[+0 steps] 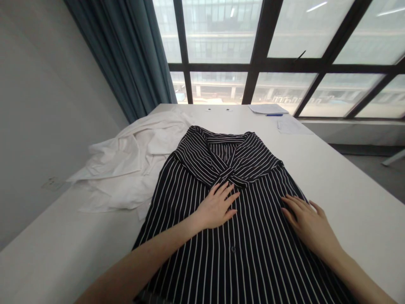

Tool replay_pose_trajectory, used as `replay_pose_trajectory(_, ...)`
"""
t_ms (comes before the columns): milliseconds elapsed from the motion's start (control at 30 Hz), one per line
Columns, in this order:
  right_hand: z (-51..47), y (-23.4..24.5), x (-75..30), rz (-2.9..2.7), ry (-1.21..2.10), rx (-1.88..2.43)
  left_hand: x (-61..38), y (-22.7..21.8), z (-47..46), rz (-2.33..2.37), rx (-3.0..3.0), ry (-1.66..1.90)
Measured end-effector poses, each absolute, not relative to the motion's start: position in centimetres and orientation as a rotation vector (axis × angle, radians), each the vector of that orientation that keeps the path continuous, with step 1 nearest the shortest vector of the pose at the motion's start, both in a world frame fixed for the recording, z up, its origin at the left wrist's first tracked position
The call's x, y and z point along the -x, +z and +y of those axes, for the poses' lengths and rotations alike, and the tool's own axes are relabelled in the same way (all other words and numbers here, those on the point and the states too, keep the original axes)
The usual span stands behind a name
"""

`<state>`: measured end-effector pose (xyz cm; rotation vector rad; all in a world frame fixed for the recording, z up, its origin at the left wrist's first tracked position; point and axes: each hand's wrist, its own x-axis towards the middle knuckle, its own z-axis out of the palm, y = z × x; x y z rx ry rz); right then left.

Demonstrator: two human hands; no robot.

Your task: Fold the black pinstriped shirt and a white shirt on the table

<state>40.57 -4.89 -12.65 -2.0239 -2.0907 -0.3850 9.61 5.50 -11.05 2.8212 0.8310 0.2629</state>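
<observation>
A black shirt with thin white stripes [202, 173] lies spread out, collar away from me, on a white table [341, 177]. My left hand [217, 205] rests flat on the shirt's chest just below the knotted collar, fingers stretched out and slightly apart. Flat on the shirt's right side lies my right hand [308, 223], its fingers extended toward the left. Neither hand holds anything.
A crumpled white garment [133, 160] lies on the table left of the striped shirt, partly under it. Papers [268, 108] and a blue pen [274, 115] sit at the far edge by the window. A teal curtain [133, 55] hangs at the back left.
</observation>
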Motion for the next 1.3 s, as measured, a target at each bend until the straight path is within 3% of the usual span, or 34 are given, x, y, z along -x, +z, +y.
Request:
replay_pose_trajectory(267, 1.9, -13.3, -39.2, -2.171, -0.319, 1.961, -9.4, -10.4, 4.4, 0.830, -2.856, 0.288)
replay_pose_trajectory(467, 2.0, -14.9, -40.7, -2.036, -0.293, 2.102, -5.0, -10.8, 2.6, 0.992, -2.854, 0.238)
replay_pose_trajectory(800, 2.0, -14.4, -41.2, -1.983, -0.278, 2.224, 5.5, -12.2, -0.1, 1.467, -2.937, 0.213)
replay_pose_trajectory(1000, 1.7, -13.3, -42.7, -1.843, -0.247, 2.395, 6.8, -12.5, -1.3, 1.612, -2.902, 0.344)
replay_pose_trajectory(1300, -5.8, -12.0, -31.9, -2.320, -0.142, 1.774, -1.8, -9.4, -4.1, 1.153, -2.896, 0.218)
